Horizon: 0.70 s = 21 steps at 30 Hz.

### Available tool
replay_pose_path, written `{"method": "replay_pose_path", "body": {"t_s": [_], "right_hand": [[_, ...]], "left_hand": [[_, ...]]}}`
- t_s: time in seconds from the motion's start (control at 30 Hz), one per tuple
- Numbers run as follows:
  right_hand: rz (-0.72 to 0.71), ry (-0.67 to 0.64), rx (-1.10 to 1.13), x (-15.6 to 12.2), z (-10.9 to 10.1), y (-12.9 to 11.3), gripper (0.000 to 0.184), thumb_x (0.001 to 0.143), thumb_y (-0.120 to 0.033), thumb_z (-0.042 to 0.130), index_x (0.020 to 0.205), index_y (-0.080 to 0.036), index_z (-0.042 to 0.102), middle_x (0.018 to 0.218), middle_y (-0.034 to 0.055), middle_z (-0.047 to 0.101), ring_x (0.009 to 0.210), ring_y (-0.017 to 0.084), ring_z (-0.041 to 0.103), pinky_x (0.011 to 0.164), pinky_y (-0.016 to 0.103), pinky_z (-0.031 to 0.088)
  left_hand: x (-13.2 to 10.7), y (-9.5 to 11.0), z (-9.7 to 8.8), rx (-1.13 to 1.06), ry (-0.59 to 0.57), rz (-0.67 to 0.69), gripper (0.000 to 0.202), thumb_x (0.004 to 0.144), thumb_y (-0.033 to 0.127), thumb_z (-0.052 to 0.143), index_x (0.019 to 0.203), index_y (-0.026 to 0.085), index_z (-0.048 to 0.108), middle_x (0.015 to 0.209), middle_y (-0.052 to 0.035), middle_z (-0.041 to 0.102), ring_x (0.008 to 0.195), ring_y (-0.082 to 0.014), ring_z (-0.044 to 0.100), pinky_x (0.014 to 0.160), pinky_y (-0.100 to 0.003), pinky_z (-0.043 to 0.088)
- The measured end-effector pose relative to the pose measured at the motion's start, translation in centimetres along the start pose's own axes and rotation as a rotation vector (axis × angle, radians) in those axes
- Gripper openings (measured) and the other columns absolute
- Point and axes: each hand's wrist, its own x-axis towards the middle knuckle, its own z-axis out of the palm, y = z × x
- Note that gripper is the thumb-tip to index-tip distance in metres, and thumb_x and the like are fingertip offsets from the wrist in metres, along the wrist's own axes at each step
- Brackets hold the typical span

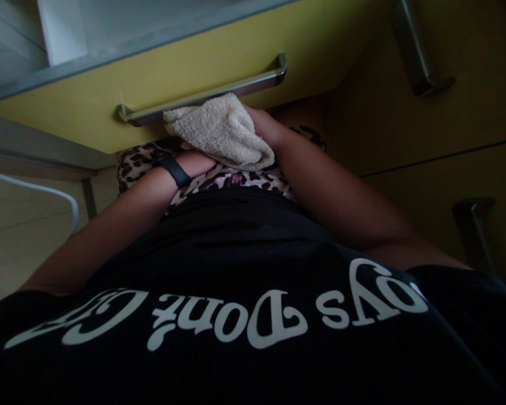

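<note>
A beige terry cloth (223,129), bunched and lightly stained, lies over both my hands just in front of a metal drawer handle (253,85). My right hand (262,125) reaches in from the right and grips the cloth; its fingers are covered by the fabric. From the left comes my left hand (204,161), a black band (175,170) around its wrist. It passes under the lower edge of the cloth, and its fingers are hidden there. The cloth's upper left part overlaps the handle in the view; whether it touches the handle I cannot tell.
The handle belongs to a pulled-out yellow drawer (84,115) with a grey rim. More dark yellow fronts (383,129) with metal handles stand at the right. A white cable (50,190) curves at the left above the tiled floor (8,236). Leopard-print fabric (244,179) covers my lap.
</note>
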Motion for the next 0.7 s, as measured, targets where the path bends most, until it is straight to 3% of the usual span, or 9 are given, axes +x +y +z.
{"method": "replay_pose_path", "body": {"t_s": [0.1,0.23,0.43,0.53,0.7], "right_hand": [[0.011,0.006,0.045,0.2,0.1,0.3,0.030,0.100,-0.027,0.051,0.098,-0.006,0.073,0.089,-0.0067,0.076,0.110,0.010,0.070,0.126,0.041,0.040],[0.006,-0.013,0.074,0.6,0.0,1.0,0.035,0.098,-0.040,0.060,0.104,-0.009,0.075,0.089,-0.0069,0.076,0.111,0.012,0.070,0.126,0.040,0.043],[-0.001,-0.012,0.069,0.6,-0.1,1.0,0.030,0.099,-0.036,0.060,0.105,-0.011,0.076,0.089,-0.0088,0.076,0.110,0.011,0.070,0.126,0.038,0.043],[-0.010,-0.011,0.067,0.6,0.0,0.7,0.032,0.100,-0.036,0.058,0.103,-0.010,0.076,0.089,-0.0081,0.076,0.107,0.009,0.070,0.127,0.036,0.043],[-0.017,-0.014,0.067,1.3,-0.3,1.4,0.029,0.099,-0.032,0.057,0.098,-0.009,0.074,0.090,-0.0071,0.077,0.109,0.008,0.071,0.127,0.035,0.041]], "left_hand": [[-0.2,0.4,-0.2,0.000,-0.018,-0.031,0.054,0.105,0.051,0.034,0.127,0.017,0.070,0.125,-0.0017,0.075,0.152,-0.0126,0.041,0.140,-0.042,0.019],[-0.4,0.9,-0.4,-0.005,-0.031,-0.062,0.051,0.105,0.045,0.034,0.129,0.018,0.069,0.125,-0.0005,0.075,0.151,-0.0112,0.042,0.141,-0.040,0.016],[-0.5,1.3,-0.2,-0.003,-0.004,-0.077,0.057,0.102,0.050,0.037,0.141,0.018,0.063,0.138,-0.0027,0.070,0.155,-0.0149,0.039,0.141,-0.042,0.017],[-0.3,0.9,-0.2,0.035,-0.025,-0.059,0.055,0.101,0.049,0.033,0.135,0.023,0.069,0.126,-0.0042,0.075,0.152,-0.0158,0.045,0.141,-0.042,0.015],[0.4,-0.5,0.0,0.108,-0.069,-0.063,0.068,0.099,0.065,0.021,0.117,0.033,0.078,0.102,-0.0040,0.079,0.143,-0.0163,0.057,0.137,-0.037,0.027]]}}
